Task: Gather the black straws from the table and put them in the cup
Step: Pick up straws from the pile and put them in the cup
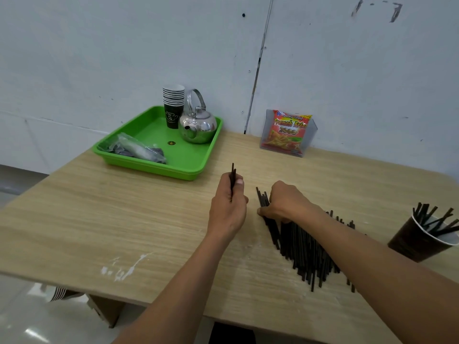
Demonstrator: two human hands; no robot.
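Note:
A heap of black straws (304, 247) lies on the wooden table (124, 214), right of centre. My right hand (285, 202) rests on the far end of the heap, fingers curled round a few straws there. My left hand (229, 204) is just left of the heap and grips a small upright bunch of black straws (233, 173) whose tips stick out above the fist. A dark paper cup (414, 240) stands at the right edge, tilted in view, with several black straws inside it.
A green tray (159, 162) at the back left holds a stack of paper cups (173, 105), a steel kettle (197, 124) and a plastic bag (135, 148). A snack packet in a clear holder (288, 131) stands by the wall.

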